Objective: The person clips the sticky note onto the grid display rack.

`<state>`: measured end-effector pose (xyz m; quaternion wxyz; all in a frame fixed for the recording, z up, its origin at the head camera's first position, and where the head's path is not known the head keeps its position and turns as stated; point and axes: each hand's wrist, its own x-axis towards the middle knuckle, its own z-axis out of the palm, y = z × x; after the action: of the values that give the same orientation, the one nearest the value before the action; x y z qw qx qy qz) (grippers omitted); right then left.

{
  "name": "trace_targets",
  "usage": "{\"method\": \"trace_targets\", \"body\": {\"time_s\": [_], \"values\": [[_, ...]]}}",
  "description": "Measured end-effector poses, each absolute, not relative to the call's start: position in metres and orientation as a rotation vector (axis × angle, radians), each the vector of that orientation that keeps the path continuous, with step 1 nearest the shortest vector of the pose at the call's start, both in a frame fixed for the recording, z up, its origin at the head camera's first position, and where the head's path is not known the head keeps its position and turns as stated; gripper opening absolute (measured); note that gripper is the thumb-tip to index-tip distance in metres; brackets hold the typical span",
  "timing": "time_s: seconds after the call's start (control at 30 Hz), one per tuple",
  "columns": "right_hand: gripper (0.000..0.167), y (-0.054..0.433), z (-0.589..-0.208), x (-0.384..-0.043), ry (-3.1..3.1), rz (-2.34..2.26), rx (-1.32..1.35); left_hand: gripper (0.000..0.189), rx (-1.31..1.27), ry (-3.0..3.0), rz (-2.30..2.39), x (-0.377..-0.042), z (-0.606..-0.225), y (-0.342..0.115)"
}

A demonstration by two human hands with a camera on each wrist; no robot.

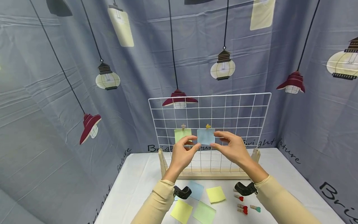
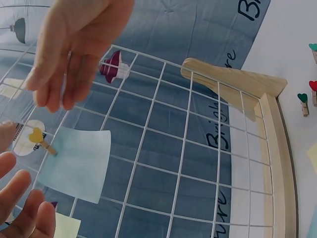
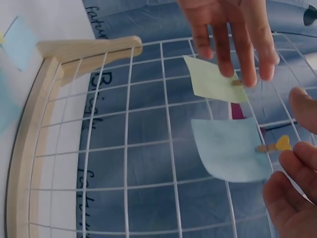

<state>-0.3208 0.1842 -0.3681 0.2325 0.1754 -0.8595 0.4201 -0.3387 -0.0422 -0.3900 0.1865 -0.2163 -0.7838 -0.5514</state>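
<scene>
A blue sticky note (image 1: pixel 205 137) hangs on the white wire grid (image 1: pixel 235 112) from a small clothespin with a yellow heart (image 3: pixel 283 143). Left of it hangs a green sticky note (image 1: pixel 181 134), its clip (image 1: pixel 183 126) topped by a pale heart. My left hand (image 1: pixel 182 153) is raised before the green note, thumb and fingers parted, holding nothing. On the other side, my right hand (image 1: pixel 231 147) has its fingertips right at the blue note's right edge, with thumb and forefinger spread. In the left wrist view a gap shows between the right hand (image 2: pixel 79 49) and the note.
The grid stands in a wooden base (image 1: pixel 212 175) on a white table (image 1: pixel 139 174). In front lie yellow (image 1: pixel 216 194), green (image 1: pixel 204 212) and blue (image 1: pixel 196 189) sticky notes. Several heart clothespins (image 1: pixel 242 209) lie at the right. A lamp-patterned curtain (image 1: pixel 134 74) surrounds the table.
</scene>
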Motion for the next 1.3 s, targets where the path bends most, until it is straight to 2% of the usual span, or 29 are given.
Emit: {"method": "trace_targets", "body": {"time_s": [0.23, 0.6, 1.3], "values": [[0.058, 0.198, -0.378, -0.307, -2.444, 1.228, 0.427, 0.038, -0.642, -2.24, -1.555, -0.329, -0.392, -0.052], [0.053, 0.218, -0.401, -0.292, -2.449, 1.244, 0.365, 0.035, -0.633, -2.262, -1.567, -0.319, -0.407, -0.077], [0.062, 0.267, -0.447, -0.27, -2.535, 1.189, 0.214, 0.038, -0.452, -2.305, -1.578, -0.307, -0.452, -0.127]]}}
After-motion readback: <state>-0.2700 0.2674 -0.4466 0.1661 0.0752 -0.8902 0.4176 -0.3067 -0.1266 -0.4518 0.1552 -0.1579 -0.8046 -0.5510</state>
